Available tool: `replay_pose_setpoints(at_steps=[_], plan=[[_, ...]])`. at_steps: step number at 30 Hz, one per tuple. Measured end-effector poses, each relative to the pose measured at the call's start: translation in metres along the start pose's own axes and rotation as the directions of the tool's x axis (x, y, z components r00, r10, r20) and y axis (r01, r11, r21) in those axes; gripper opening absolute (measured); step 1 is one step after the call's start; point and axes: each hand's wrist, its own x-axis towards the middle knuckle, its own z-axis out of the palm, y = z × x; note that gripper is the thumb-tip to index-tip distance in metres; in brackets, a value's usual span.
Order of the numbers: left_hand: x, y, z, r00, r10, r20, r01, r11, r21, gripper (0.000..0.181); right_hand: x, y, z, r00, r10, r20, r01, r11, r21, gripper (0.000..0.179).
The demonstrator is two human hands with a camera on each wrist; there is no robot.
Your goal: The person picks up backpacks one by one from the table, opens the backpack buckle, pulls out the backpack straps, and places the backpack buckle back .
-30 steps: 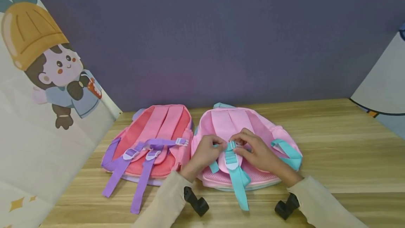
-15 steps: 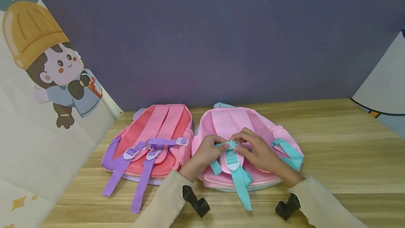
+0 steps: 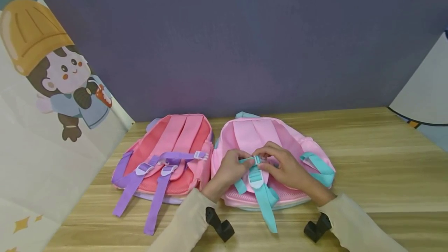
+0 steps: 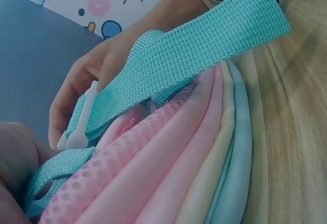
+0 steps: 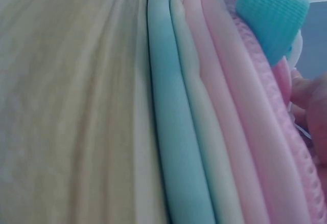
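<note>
A light pink backpack (image 3: 297,143) lies back side up on the wooden table in the head view. At its lower middle both hands meet over a chest strap with a small buckle (image 3: 257,160). My left hand (image 3: 229,168) pinches the teal strap just left of that buckle. From the other side, my right hand (image 3: 285,168) grips the buckle area with thumb and index finger. Below them a teal shoulder strap (image 3: 265,205) runs through a white slider buckle (image 3: 256,182) and hangs over the front edge. In the left wrist view the webbing (image 4: 204,40) hides part of a hand.
A coral-pink backpack (image 3: 147,154) with purple straps (image 3: 155,209) lies close on the left. A teal side strap (image 3: 320,170) loops at the pink bag's right. Behind the table (image 3: 378,166) rises a dark wall (image 3: 245,42); a cartoon-printed panel (image 3: 31,158) stands left.
The left fingers have shifted slightly along the teal chest strap, and its loose end hangs a little further right. The right hand stays almost in place; both backpacks lie as before.
</note>
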Motion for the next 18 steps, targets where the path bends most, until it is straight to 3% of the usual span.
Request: replay_pose_setpoints(at_steps=[18], plan=[[0.0003, 0.0004, 0.0006, 1.000, -0.025, 0.017, 0.026, 0.999, -0.046, 0.014, 0.0001, -0.0016, 0.0008, 1.000, 0.006, -0.027, -0.006, 1.000, -0.019, 0.031]])
